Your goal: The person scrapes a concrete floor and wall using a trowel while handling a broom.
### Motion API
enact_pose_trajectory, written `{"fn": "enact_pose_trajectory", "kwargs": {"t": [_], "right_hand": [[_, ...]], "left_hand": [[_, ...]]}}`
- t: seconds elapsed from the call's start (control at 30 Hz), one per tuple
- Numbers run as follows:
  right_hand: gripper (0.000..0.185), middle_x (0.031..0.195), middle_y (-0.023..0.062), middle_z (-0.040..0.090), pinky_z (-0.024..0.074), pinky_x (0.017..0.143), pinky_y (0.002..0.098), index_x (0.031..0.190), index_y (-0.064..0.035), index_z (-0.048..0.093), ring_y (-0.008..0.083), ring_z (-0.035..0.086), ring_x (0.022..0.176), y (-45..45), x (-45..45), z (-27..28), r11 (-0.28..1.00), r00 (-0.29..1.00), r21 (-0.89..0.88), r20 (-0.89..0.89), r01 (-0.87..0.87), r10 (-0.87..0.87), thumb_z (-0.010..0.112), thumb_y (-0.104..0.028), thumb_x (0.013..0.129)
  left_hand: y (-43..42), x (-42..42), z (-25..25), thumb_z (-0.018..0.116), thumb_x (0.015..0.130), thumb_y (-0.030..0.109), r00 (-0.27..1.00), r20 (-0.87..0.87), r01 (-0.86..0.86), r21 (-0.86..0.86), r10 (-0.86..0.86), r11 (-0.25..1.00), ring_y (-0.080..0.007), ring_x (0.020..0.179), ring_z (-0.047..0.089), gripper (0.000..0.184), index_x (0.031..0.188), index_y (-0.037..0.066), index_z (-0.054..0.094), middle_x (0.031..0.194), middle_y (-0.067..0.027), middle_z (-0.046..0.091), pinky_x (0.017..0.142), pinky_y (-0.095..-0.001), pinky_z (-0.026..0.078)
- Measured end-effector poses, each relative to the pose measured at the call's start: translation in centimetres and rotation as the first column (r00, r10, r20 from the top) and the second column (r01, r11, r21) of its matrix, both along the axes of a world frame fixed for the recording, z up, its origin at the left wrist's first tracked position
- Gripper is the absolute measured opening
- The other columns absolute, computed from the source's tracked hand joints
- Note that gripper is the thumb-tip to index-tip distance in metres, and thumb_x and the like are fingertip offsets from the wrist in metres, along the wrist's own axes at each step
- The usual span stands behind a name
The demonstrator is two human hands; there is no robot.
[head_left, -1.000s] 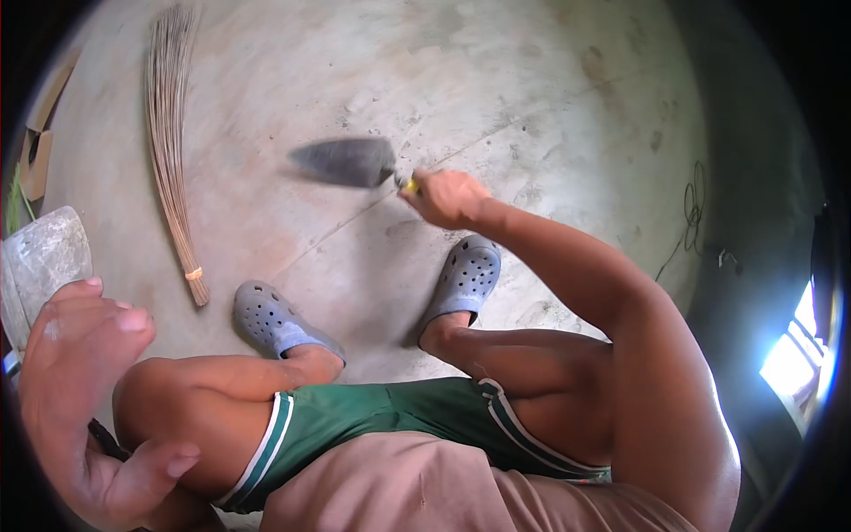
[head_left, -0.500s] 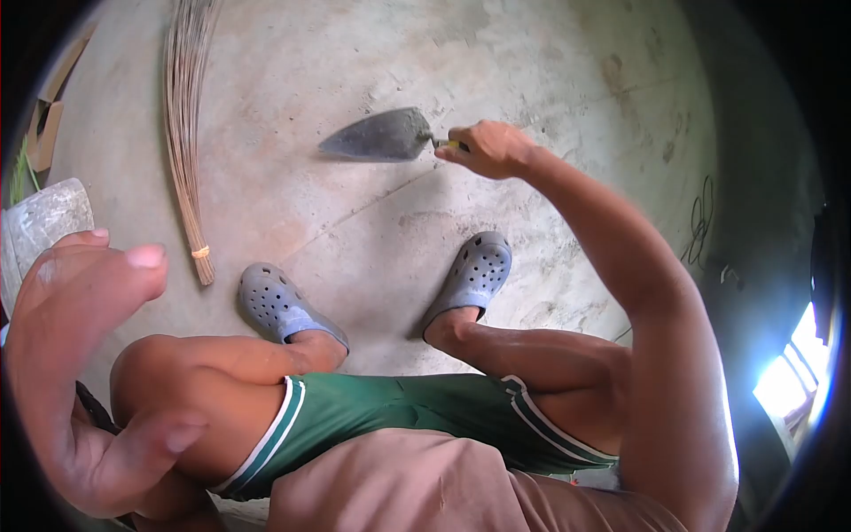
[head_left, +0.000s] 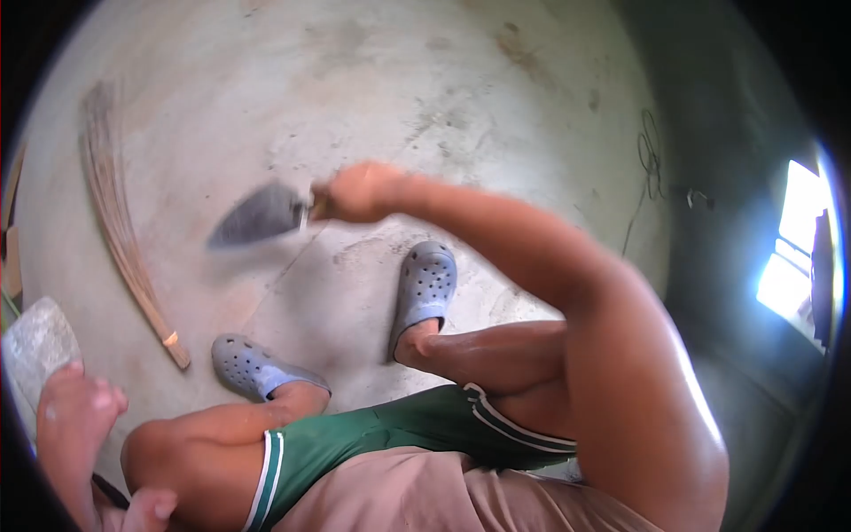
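Observation:
A masonry trowel (head_left: pixel 261 215) with a dark grey pointed blade is in my right hand (head_left: pixel 362 191), whose fingers wrap round its handle. The blade points left, with a shadow on the floor below it, and hand and trowel are slightly blurred. At the lower left, my left hand (head_left: pixel 78 412) has bent fingers and a thumb set well apart, with nothing visible between them. Its fingers overlap the edge of a whitish-grey object (head_left: pixel 40 341) in view; whether they touch it I cannot tell. A stick broom (head_left: pixel 124 226) lies on the floor left of the trowel.
My feet in grey clogs (head_left: pixel 428 279) stand on the stained concrete floor (head_left: pixel 372 80). A thin dark looped cord (head_left: pixel 651 160) lies at the right by a dark wall. Cardboard (head_left: pixel 12 257) shows at the far left edge, and bright light enters at the right.
My right hand has moved left and slightly down in view with the trowel. My left hand has shifted down, away from the camera. The whole view has turned, so the broom appears further left.

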State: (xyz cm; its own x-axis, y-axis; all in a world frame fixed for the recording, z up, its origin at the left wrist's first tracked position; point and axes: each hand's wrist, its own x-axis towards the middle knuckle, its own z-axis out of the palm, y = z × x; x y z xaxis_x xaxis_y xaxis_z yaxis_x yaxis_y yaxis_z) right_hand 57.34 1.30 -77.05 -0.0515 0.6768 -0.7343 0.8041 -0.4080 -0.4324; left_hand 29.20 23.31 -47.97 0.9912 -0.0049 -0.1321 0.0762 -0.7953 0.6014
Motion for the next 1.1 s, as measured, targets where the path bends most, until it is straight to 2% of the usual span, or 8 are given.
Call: {"fn": "enact_pose_trajectory", "kwargs": {"t": [0.07, 0.13, 0.4, 0.47, 0.83, 0.9, 0.97, 1.1], "right_hand": [[0.058, 0.122, 0.0179, 0.074, 0.0545, 0.099, 0.0501, 0.139, -0.0151, 0.062, 0.0381, 0.069, 0.117, -1.0, 8.5, 2.2, 0.986, 0.984, 0.069, 0.09, 0.15, -0.156, 0.053, -0.062, 0.105], [0.061, 0.123, 0.0194, 0.074, 0.0546, 0.099, 0.0493, 0.137, -0.0134, 0.063, 0.0359, 0.069, 0.117, -3.2, 16.5, 4.2, 0.923, 0.895, 0.149, 0.233, 0.353, -0.38, 0.053, -0.063, 0.104], [0.071, 0.104, 0.0255, 0.075, 0.0581, 0.077, 0.0453, 0.118, 0.0006, 0.071, 0.0336, 0.076, 0.086, -16.3, 24.2, -0.2, 0.606, 0.399, 0.41, 0.486, 0.682, -0.778, 0.048, -0.065, 0.106], [0.065, 0.123, 0.0303, 0.07, 0.0499, 0.102, 0.052, 0.124, 0.0004, 0.07, 0.0467, 0.065, 0.121, -15.6, 21.0, 0.0, 0.272, 0.201, 0.236, 0.283, 0.933, -0.938, 0.047, -0.058, 0.107], [0.058, 0.112, 0.0324, 0.07, 0.0506, 0.097, 0.0571, 0.125, 0.0016, 0.059, 0.0498, 0.066, 0.11, -14.7, 9.1, -1.4, 0.784, 0.742, 0.132, 0.258, 0.607, -0.618, 0.041, -0.052, 0.111], [0.057, 0.108, 0.0333, 0.07, 0.0516, 0.093, 0.0573, 0.123, 0.0009, 0.059, 0.0502, 0.067, 0.106, -14.9, 10.2, -2.4, 0.741, 0.689, 0.197, 0.274, 0.642, -0.671, 0.042, -0.052, 0.111], [0.057, 0.105, 0.034, 0.071, 0.0531, 0.09, 0.0569, 0.122, 0.0001, 0.06, 0.0517, 0.067, 0.103, -15.8, 13.0, -4.8, 0.672, 0.59, 0.326, 0.322, 0.665, -0.74, 0.043, -0.053, 0.111], [0.059, 0.108, 0.034, 0.071, 0.0526, 0.091, 0.0583, 0.124, 0.0002, 0.06, 0.0518, 0.068, 0.104, -15.9, 12.3, -3.8, 0.634, 0.555, 0.262, 0.318, 0.728, -0.769, 0.042, -0.054, 0.111]], "left_hand": [[-0.4, 0.9, -0.1, 0.077, 0.096, 0.034, 0.97, 0.213, 0.128, -0.033, -0.119, 0.991, -0.0355, 0.09, 0.07, 0.053, 0.126, -0.008, 0.065, 0.102, -0.0201, 0.074, 0.086, -0.0477, 0.056], [-1.5, 0.4, 2.3, 0.087, 0.086, 0.042, 0.985, -0.121, -0.116, 0.075, 0.125, 0.99, -0.0388, 0.102, 0.071, 0.061, 0.12, -0.007, 0.072, 0.111, -0.0224, 0.076, 0.093, -0.05, 0.057], [-1.2, 0.4, 2.2, 0.072, 0.09, 0.002, 0.959, -0.241, -0.163, -0.031, 0.151, 0.986, -0.0338, 0.122, 0.064, 0.056, 0.143, -0.008, 0.058, 0.132, -0.0231, 0.068, 0.11, -0.0439, 0.046], [-1.1, 0.4, 1.6, 0.07, 0.091, 0.002, 0.947, -0.265, -0.206, -0.063, 0.183, 0.976, -0.0334, 0.12, 0.064, 0.051, 0.14, -0.01, 0.06, 0.13, -0.0226, 0.069, 0.11, -0.0442, 0.047], [-1.3, 1.8, 1.4, 0.069, 0.094, 0.006, 0.942, -0.292, -0.186, -0.034, 0.168, 0.982, -0.0332, 0.12, 0.064, 0.048, 0.139, -0.01, 0.061, 0.128, -0.0218, 0.069, 0.109, -0.0433, 0.047], [-1.4, 1.0, 1.1, 0.069, 0.094, 0.006, 0.944, -0.292, -0.179, -0.052, 0.156, 0.983, -0.0332, 0.12, 0.064, 0.048, 0.138, -0.01, 0.061, 0.128, -0.0217, 0.069, 0.11, -0.0432, 0.047], [-1.3, -1.0, 0.6, 0.072, 0.093, 0.041, 0.876, -0.338, -0.364, 0.002, 0.343, 0.932, -0.03, 0.117, 0.06, 0.071, 0.142, -0.008, 0.056, 0.134, -0.0198, 0.061, 0.111, -0.0425, 0.042], [-1.1, -0.6, 0.4, 0.071, 0.094, 0.04, 0.871, -0.366, -0.354, -0.002, 0.329, 0.935, -0.0292, 0.12, 0.058, 0.069, 0.142, -0.008, 0.056, 0.133, -0.0187, 0.061, 0.112, -0.0424, 0.041]]}}
